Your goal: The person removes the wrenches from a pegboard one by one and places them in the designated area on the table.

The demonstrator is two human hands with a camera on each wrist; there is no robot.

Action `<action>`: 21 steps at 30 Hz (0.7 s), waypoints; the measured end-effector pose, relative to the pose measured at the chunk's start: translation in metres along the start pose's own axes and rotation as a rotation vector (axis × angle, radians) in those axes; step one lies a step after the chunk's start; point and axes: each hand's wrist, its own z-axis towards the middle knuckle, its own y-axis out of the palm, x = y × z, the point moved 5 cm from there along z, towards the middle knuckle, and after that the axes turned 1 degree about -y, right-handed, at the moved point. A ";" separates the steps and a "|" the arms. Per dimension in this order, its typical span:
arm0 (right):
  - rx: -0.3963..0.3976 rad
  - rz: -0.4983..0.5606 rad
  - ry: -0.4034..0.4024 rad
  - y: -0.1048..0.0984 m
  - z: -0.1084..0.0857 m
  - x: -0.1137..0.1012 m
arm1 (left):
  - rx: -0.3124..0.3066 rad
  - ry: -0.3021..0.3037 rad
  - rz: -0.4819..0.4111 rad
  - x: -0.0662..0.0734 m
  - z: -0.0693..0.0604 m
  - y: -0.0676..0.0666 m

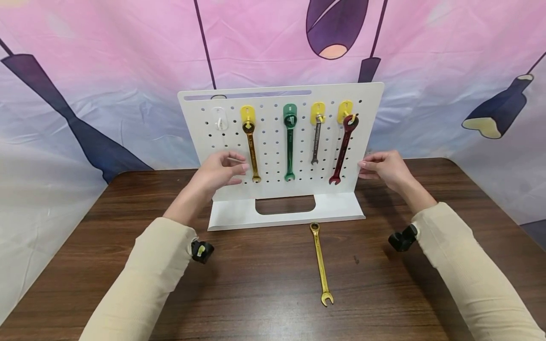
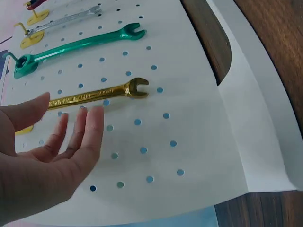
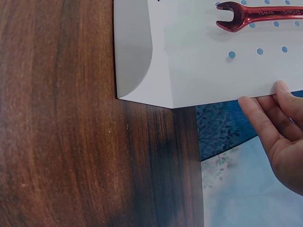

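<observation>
A white pegboard (image 1: 273, 187) stands on the table with four wrenches hanging from its hooks: dark gold (image 1: 252, 151), green (image 1: 290, 147), small silver (image 1: 316, 142) and red (image 1: 342, 151). My left hand (image 1: 217, 173) is in front of the board's left part, fingers loosely bent and holding nothing. In the left wrist view that hand (image 2: 61, 151) is beside the dark gold wrench (image 2: 94, 96). My right hand (image 1: 386, 168) pinches the board's right edge; in the right wrist view its thumb (image 3: 283, 90) overlaps the front face, below the red wrench (image 3: 236, 18).
A bright gold wrench (image 1: 321, 265) lies on the brown table (image 1: 256, 284) in front of the board's base. The white hook (image 1: 219, 118) at the board's upper left holds nothing. Behind the table hangs a patterned cloth (image 1: 141, 71).
</observation>
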 end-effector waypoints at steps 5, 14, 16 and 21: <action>0.002 -0.015 0.000 0.000 0.000 0.001 | 0.013 0.063 -0.011 0.006 0.002 -0.003; -0.025 0.010 -0.011 -0.003 0.005 0.007 | 0.062 0.104 -0.010 0.019 0.010 0.001; -0.020 0.008 -0.007 -0.003 0.006 0.009 | 0.073 0.109 -0.003 0.021 0.011 0.002; -0.037 0.030 -0.010 -0.006 0.011 0.015 | 0.092 0.124 0.012 0.024 0.010 0.005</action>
